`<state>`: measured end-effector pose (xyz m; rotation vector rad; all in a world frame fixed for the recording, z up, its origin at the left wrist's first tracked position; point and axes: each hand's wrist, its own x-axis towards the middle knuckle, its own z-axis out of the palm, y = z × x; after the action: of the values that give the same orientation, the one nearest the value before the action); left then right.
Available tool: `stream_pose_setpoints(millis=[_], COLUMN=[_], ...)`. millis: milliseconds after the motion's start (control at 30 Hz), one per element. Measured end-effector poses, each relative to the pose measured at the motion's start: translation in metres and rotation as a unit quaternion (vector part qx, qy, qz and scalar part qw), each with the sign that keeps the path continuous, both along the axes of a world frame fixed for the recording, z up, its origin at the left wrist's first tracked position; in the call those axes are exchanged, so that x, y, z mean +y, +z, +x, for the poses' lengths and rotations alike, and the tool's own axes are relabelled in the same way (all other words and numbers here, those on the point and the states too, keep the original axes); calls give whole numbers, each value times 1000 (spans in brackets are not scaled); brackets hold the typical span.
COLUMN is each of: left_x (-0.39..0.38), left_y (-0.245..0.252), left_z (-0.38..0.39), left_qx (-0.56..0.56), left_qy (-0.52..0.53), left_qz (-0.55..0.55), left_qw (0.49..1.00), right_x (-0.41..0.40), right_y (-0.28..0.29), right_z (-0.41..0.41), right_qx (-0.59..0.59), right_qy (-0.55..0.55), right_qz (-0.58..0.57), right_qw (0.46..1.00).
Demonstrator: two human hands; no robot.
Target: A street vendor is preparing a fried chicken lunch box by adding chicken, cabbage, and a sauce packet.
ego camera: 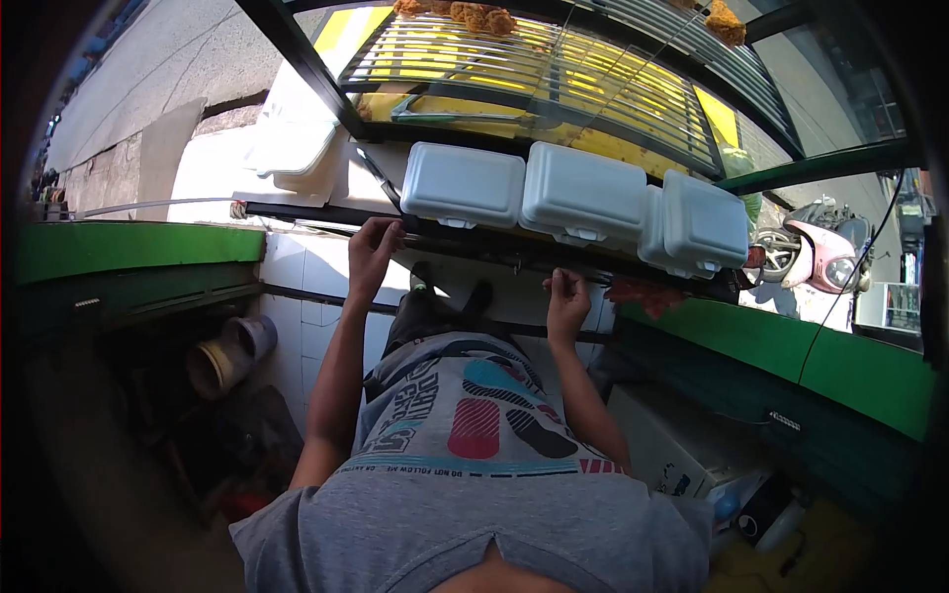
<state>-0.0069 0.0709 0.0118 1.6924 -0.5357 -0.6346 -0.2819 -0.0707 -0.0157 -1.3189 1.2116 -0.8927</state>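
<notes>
My left hand (374,248) is raised at the dark front edge of the counter (460,233), its bent fingertips close to the left foam box. Lower and to the right, my right hand (569,298) is curled just on my side of that edge. I see nothing in either hand, but the curled fingers hide what may lie between them. Closed white foam food boxes stand in a row along the counter: a left one (463,184), a middle one (584,189) and a right one (706,222). A further foam box (651,226) is partly hidden behind the right one.
Beyond the boxes is a display case with wire racks (460,55), holding fried chicken pieces (482,18). White foam containers (293,152) lie at the left, near a slim dark utensil (378,178). Red plastic (645,294) hangs below the counter. A green side wall (786,363) flanks me.
</notes>
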Motion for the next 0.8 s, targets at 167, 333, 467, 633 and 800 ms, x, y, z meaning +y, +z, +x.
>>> stream_pose_setpoints(millis=[167,333,467,633,800], left_x=[17,29,46,73,95], left_y=[2,26,34,28,25], left_z=[13,47,91,156,205], left_qx=[8,19,99,113,139], left_qy=[19,117,187,206,187], left_qz=[-9,-47,-102,-97,-70], left_qw=[1000,992,972,967,970], right_x=[20,24,28,46,71], right_y=[22,41,51,71,80], right_z=[49,121,195,293,376], right_qx=[45,-13,-15,15,71], right_qy=[244,376,439,456,429], right_qz=[-27,-94,-163,-195,-381], right_qw=[968,922,883,868,816])
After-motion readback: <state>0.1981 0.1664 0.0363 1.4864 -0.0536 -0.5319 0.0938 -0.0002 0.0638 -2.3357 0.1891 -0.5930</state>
